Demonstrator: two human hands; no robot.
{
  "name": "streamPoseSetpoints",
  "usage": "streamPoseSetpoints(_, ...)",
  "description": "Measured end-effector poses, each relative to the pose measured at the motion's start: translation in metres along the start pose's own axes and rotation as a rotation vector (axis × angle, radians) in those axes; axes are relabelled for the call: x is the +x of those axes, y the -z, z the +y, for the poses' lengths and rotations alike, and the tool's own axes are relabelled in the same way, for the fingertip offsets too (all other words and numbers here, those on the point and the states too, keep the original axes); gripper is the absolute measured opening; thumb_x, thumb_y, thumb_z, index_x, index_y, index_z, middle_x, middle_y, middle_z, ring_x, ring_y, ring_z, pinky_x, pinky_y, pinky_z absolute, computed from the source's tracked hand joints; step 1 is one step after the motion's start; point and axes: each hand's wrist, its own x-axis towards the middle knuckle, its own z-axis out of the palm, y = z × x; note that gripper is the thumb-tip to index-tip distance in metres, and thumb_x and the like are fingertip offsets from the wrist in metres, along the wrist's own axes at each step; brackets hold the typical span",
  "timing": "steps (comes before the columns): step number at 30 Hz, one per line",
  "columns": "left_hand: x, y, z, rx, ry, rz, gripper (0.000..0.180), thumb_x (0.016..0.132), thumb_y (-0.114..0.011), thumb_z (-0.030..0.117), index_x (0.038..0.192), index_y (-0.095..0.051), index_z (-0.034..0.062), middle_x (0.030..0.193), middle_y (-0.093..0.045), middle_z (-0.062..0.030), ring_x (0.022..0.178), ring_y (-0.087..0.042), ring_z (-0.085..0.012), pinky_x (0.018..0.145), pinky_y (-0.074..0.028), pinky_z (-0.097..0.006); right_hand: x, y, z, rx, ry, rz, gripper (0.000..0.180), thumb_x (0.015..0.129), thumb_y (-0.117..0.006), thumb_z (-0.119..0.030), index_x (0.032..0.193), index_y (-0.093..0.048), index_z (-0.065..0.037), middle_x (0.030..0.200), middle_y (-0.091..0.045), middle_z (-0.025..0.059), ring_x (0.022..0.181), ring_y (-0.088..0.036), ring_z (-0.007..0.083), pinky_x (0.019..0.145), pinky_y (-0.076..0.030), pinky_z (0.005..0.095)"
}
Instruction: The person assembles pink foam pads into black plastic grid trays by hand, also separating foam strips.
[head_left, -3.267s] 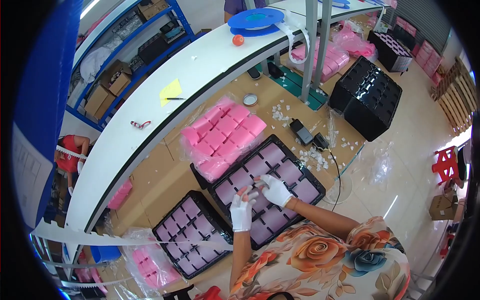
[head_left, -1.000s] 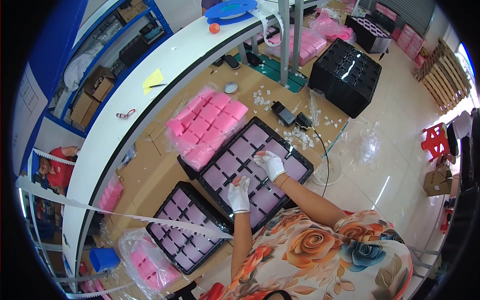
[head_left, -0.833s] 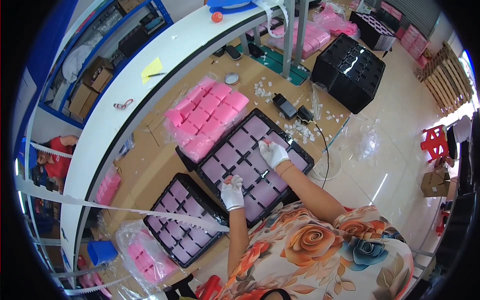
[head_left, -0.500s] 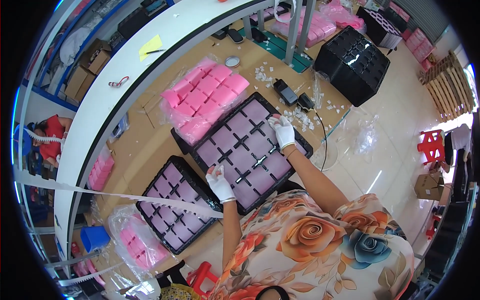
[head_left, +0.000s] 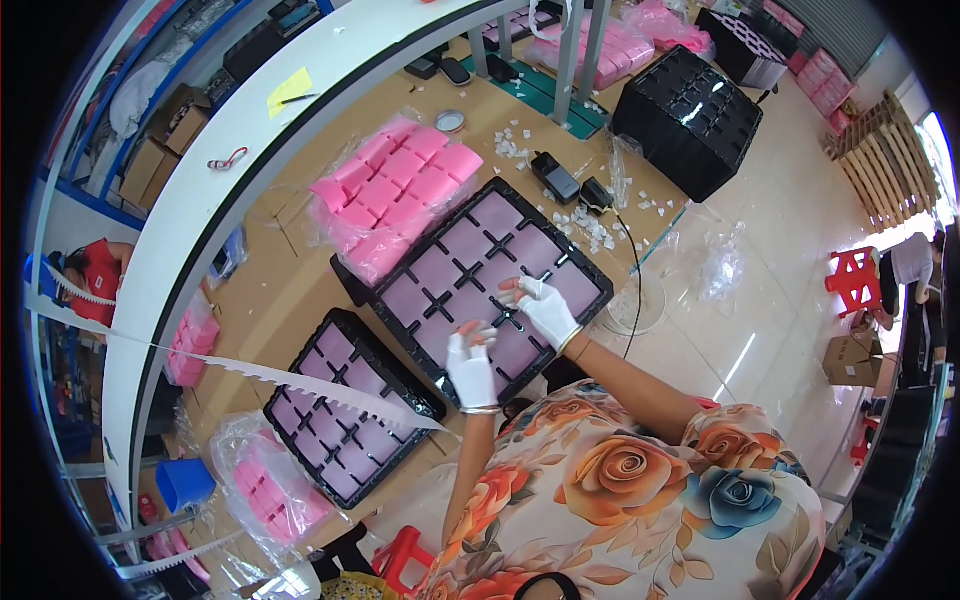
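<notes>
While both gloved hands rest on the large black compartment tray (head_left: 480, 275), the step in hand is judged to be the setting or pressing of pale purple pieces into its cells. The tray lies at the near edge of the tabletop (head_left: 290, 290), turned at a slant, and its cells appear filled. The left hand (head_left: 472, 365) is laid on a cell near the tray's near edge, its fingers curled down onto the piece; whether anything is pinched there cannot be told. The right hand (head_left: 543, 308) is spread flat over a cross-shaped divider just beside it, fingers wide, nothing gripped.

A second, smaller black tray (head_left: 345, 405) of the same purple pieces lies toward the left near corner, well apart from the hands. A bagged block of pink pieces (head_left: 395, 190) lies touching the large tray's far side, and a bag of pink pieces (head_left: 270, 490) sits by the near left edge.

The next move is judged to call for even downward pressure cell by cell, so that each piece is seated level between the dividers.
</notes>
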Motion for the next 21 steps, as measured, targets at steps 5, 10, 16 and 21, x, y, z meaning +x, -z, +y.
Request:
streamPoseSetpoints(5, -0.008, -0.011, -0.061, -0.118, 0.248, -0.012, 0.025, 0.088, -0.042, -0.001, 0.112, -0.046, -0.0071, 0.095, -0.056, -0.0130, 0.089, -0.059, -0.0211, 0.085, -0.048, -0.030, -0.013, 0.005, 0.051, -0.110, -0.036, 0.177, 0.028, 0.085, -0.040, 0.004, 0.110, -0.054, 0.003, 0.099, -0.061, 0.0086, 0.096, -0.057, 0.0151, 0.085, -0.045, 0.0250)
streamPoseSetpoints(10, -0.015, -0.008, -0.055, -0.160, 0.231, 0.003, 0.024, 0.089, -0.043, 0.002, 0.110, -0.046, -0.0093, 0.104, -0.055, -0.0193, 0.091, -0.059, -0.0253, 0.088, -0.048, -0.032, -0.021, 0.006, 0.046, 0.160, -0.053, 0.341, 0.030, 0.084, -0.037, 0.007, 0.109, -0.053, 0.004, 0.099, -0.059, 0.0118, 0.092, -0.058, 0.0174, 0.086, -0.046, 0.0265)
streamPoseSetpoints(16, -0.029, 0.028, -0.053, -0.453, 0.245, 0.028, 0.021, 0.088, -0.044, 0.003, 0.105, -0.051, -0.0077, 0.095, -0.060, -0.0208, 0.083, -0.062, -0.0299, 0.079, -0.052, -0.037, -0.022, 0.036, 0.050, 0.553, -0.131, 0.342, 0.026, 0.088, -0.037, 0.000, 0.111, -0.049, 0.005, 0.101, -0.059, 0.0164, 0.093, -0.060, 0.0253, 0.082, -0.049, 0.0323)
streamPoseSetpoints(21, -0.036, 0.034, -0.048, -0.530, 0.249, 0.133, 0.021, 0.087, -0.041, -0.001, 0.105, -0.051, -0.0073, 0.095, -0.059, -0.0201, 0.084, -0.062, -0.0302, 0.080, -0.052, -0.038, -0.010, 0.056, 0.061, 0.910, -0.269, 0.436, 0.027, 0.090, -0.034, -0.006, 0.112, -0.047, 0.005, 0.103, -0.058, 0.0210, 0.096, -0.058, 0.0320, 0.079, -0.051, 0.0366)
